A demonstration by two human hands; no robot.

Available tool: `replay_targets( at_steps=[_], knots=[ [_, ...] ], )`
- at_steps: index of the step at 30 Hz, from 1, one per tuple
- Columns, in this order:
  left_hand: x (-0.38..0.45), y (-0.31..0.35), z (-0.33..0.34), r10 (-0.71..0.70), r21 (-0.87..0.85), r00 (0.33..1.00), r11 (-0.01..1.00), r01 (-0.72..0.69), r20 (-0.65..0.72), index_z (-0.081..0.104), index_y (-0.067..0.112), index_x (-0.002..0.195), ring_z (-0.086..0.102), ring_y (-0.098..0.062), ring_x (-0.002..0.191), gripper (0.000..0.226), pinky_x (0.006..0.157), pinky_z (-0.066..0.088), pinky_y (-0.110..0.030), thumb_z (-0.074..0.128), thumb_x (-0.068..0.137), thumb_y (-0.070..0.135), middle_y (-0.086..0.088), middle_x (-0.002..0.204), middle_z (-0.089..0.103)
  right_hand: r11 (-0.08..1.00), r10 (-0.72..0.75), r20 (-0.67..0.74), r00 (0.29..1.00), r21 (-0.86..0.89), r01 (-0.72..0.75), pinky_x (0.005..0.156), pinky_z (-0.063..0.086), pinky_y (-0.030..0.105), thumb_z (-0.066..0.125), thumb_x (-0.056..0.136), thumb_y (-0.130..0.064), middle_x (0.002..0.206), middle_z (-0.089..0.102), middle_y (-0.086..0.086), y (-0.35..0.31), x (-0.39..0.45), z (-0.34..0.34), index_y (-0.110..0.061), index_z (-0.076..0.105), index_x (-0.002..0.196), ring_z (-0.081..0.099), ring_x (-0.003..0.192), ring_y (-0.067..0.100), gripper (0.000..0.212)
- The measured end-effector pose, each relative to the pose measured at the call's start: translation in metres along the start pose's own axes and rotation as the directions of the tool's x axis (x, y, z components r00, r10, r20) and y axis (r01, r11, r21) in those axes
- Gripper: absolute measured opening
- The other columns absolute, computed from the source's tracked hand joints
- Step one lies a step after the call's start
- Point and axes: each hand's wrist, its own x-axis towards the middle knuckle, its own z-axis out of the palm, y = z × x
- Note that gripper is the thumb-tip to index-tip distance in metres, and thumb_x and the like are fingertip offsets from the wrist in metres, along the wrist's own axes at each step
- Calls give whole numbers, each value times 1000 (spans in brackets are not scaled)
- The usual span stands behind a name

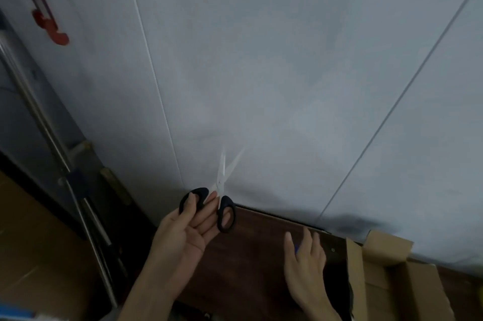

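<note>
The person's left hand (188,226) is raised palm up and grasps a pair of scissors (220,185). The thumb lies across the left black handle loop and the fingers curl under the handles. The scissors stand nearly upright above the far edge of a dark wooden table (261,231), with the pale blades parted in a narrow V. They point up against the white wall (261,59) and are faint and a little blurred against it.

The right hand (305,260) hovers low over the table, well apart from the scissors, with its back up and its fingers straight and slightly spread, gripping nothing I can make out. A speck of blue (296,250) shows between two of its fingers, and I cannot tell what it is.

Just beside that hand, to its right, sits an open cardboard box (356,268) with its flaps standing up. The inside is dark, and the hand partly covers the box's near corner.

The wall is made of smooth panels with thin seams running up it. High on the left a red hook (51,29) hangs against it. Below that, shiny metal poles (39,116) lean along the left side. More flat cardboard (39,255) lies in the lower left. At the bottom left edge is a blue and white scrap (15,315), too blurred to read.
</note>
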Motion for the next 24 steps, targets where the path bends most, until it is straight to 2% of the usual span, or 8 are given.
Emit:
replay_targets(
  at_steps=[3, 5, 8, 13, 16, 20, 21, 24],
  knots=[
    [2, -9, -7, -29, -35, 1000, 999, 30, 5, 76, 6, 82, 73, -27, 91, 39, 76, 58, -43, 42, 96, 19, -18, 102, 74, 981, 60, -62, 996, -183, -71, 121, -1, 40, 6, 98, -56, 161, -16, 10, 49, 7, 23, -25, -25, 145, -13, 149, 26, 64],
    [2, -14, -10, -45, -34, 999, 998, 46, 10, 78, 9, 75, 72, -28, 92, 40, 75, 59, -43, 44, 93, 20, -19, 102, 74, 947, 126, 14, 992, -299, -116, 122, 3, 40, 7, 98, -59, 160, -24, 0, 59, 8, 27, -25, -27, 146, -15, 148, 20, 68],
    [5, -23, -13, -72, -5, 997, 997, 72, 0, 72, 4, 94, 72, -30, 94, 33, 74, 59, -43, 44, 93, 20, -19, 105, 73, 917, 164, 66, 984, -377, -128, 121, 5, 38, 11, 98, -60, 159, -25, -3, 67, 11, 37, -24, -25, 148, -14, 148, 17, 71],
    [5, -38, -17, -115, 24, 993, 993, 116, -36, 66, 3, 100, 71, -30, 94, 28, 72, 60, -43, 45, 93, 20, -21, 105, 72, 892, -68, -153, 986, -452, -9, 108, 38, 40, 22, 99, -54, 160, 21, 5, 62, 11, 51, -14, 24, 153, 25, 145, 25, 67],
    [5, -45, -18, -151, 30, 988, 988, 152, -41, 74, 4, 83, 74, -29, 86, 30, 66, 61, -42, 50, 84, 21, -23, 98, 74, 902, -34, -116, 993, -431, -19, 110, 36, 37, 35, 101, -46, 162, 14, 3, 68, 13, 60, -14, 16, 154, 15, 148, 27, 65],
    [5, -51, -18, -184, 39, 982, 982, 185, -37, 76, 5, 75, 74, -29, 85, 36, 65, 61, -43, 47, 89, 21, -23, 95, 74, 916, -25, -49, 998, -402, 4, 98, 51, 45, 64, 86, -17, 151, 39, 14, 74, 15, 64, -2, 41, 143, 33, 139, 37, 63],
    [5, -52, -19, -189, 38, 981, 981, 190, -38, 77, 7, 71, 74, -29, 85, 40, 65, 61, -42, 46, 92, 20, -23, 95, 74, 919, -36, -19, 999, -393, 26, 101, 49, 45, 65, 82, -11, 154, 33, 16, 75, 14, 64, 0, 36, 145, 26, 142, 37, 70],
    [5, -54, -18, -211, 32, 977, 977, 212, -41, 76, 3, 78, 73, -32, 86, 39, 67, 61, -44, 44, 94, 20, -25, 98, 73, 940, -69, 8, 998, -335, 67, 119, 26, 35, 43, 96, -5, 156, -23, 3, 72, 14, 55, -8, -5, 153, -22, 142, 23, 75]
  ],
)
